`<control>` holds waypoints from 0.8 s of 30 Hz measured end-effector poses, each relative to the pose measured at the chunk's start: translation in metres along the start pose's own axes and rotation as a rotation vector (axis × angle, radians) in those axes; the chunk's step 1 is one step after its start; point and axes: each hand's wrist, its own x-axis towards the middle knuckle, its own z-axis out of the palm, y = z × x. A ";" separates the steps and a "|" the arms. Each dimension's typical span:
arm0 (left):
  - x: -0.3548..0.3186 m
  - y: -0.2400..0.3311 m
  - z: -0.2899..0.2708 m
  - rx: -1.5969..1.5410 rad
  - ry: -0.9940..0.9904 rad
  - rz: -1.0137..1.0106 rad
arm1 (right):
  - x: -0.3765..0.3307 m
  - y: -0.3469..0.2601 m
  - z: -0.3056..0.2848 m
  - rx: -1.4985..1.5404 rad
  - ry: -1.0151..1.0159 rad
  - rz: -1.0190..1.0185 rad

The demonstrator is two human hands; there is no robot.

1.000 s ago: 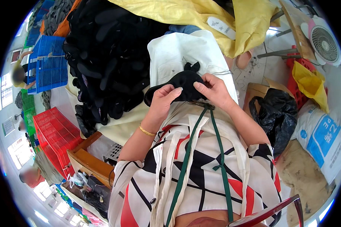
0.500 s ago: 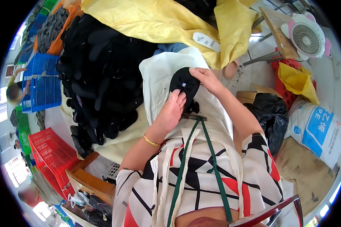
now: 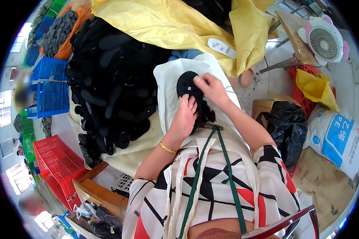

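On the white cloth (image 3: 169,85) over the lap, both hands worked a black insole (image 3: 186,84).
The left hand (image 3: 185,115) lay flat, pressing the insole's near end, fingers unclenched; the right hand (image 3: 210,87) pinched its far edge. Left of the cloth rose a heap of black insoles (image 3: 107,87); beyond it lay a yellow sack (image 3: 175,24).

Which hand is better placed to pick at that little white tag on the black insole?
Probably the right hand: its fingertips sit right beside the white tag on the black insole. The left hand lies flat lower down, pressing the insole.
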 end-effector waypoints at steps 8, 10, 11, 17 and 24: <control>-0.005 0.023 -0.027 0.187 0.173 0.039 | 0.005 0.016 0.035 0.352 -0.222 0.035; -0.013 0.046 -0.026 0.526 0.220 0.157 | 0.011 0.018 0.042 0.364 -0.264 0.038; -0.007 0.050 -0.038 0.840 0.267 0.377 | 0.014 0.019 0.045 0.359 -0.294 0.062; 0.034 0.104 -0.071 1.555 0.234 0.730 | 0.028 0.017 0.065 0.230 -0.311 0.025; 0.056 0.111 -0.096 1.371 0.136 0.467 | 0.045 0.008 0.067 0.053 -0.362 0.094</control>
